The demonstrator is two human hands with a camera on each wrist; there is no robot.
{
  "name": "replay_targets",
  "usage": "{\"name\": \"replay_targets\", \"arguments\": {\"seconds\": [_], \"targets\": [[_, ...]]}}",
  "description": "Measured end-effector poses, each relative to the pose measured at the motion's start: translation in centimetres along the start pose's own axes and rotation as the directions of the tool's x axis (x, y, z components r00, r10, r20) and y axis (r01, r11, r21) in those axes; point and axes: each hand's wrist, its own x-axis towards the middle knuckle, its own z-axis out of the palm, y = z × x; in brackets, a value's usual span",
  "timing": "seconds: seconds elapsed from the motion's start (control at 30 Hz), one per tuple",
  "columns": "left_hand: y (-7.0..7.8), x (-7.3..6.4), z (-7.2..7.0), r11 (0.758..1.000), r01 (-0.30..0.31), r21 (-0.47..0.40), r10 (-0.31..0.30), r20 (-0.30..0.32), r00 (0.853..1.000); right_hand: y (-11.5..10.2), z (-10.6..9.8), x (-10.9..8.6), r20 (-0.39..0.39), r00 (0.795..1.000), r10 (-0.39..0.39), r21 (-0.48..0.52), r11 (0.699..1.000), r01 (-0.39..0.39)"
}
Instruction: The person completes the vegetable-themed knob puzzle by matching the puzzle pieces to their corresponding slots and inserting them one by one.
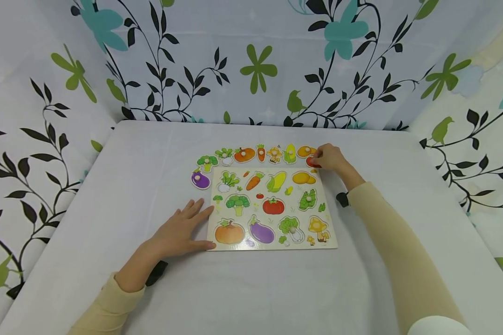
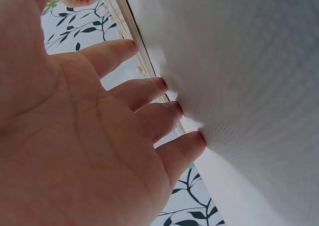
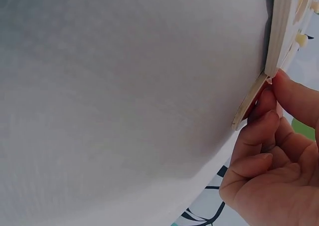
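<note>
Beside board — right hand pinches red piece.

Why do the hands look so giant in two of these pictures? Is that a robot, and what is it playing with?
No robot here, just a person's two bare hands! The wide picture comes from a camera on the person's head, looking forward and down. The other two come from cameras on each wrist, so the hands look big.

On the white surface lies a flat, cream-coloured rectangular board with vegetable pictures. Along its far side curves a row of small, flat, colourful vegetable pieces. The left hand, fingers spread, touches the board's left edge. The right hand pinches a small, flat red piece near the board's far right corner.
</note>
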Motion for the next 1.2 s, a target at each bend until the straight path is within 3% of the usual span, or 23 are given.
{"name": "replay_targets", "arguments": {"seconds": [0.23,0.4,0.57,0.8,1.2], "targets": [[0.0,0.1,0.1,1.0,0.004,0.003,-0.004,0.001,1.0,-0.4,-0.5,-0.7,-0.038,0.999,-0.03,0.015,0.999,0.031],[0.0,0.2,0.1,1.0,0.004,0.005,-0.004,0.008,1.0,-2.5,0.0,-2.8,-0.047,0.994,-0.101,0.065,0.992,0.104],[-0.2,0.2,0.1,1.0,0.005,0.013,-0.005,0.01,1.0,-4.9,1.4,-5.8,-0.013,0.981,-0.194,0.071,0.978,0.194],[-0.3,0.1,0.1,1.0,-0.009,0.02,0.009,-0.007,1.0,-7.5,3.7,-9.1,0.065,0.962,-0.266,0.064,0.963,0.262],[-0.2,0.0,0.2,1.0,0.001,0.013,-0.001,-0.007,1.0,-9.2,6.9,-10.5,0.168,0.938,-0.303,0.054,0.953,0.298]]}}
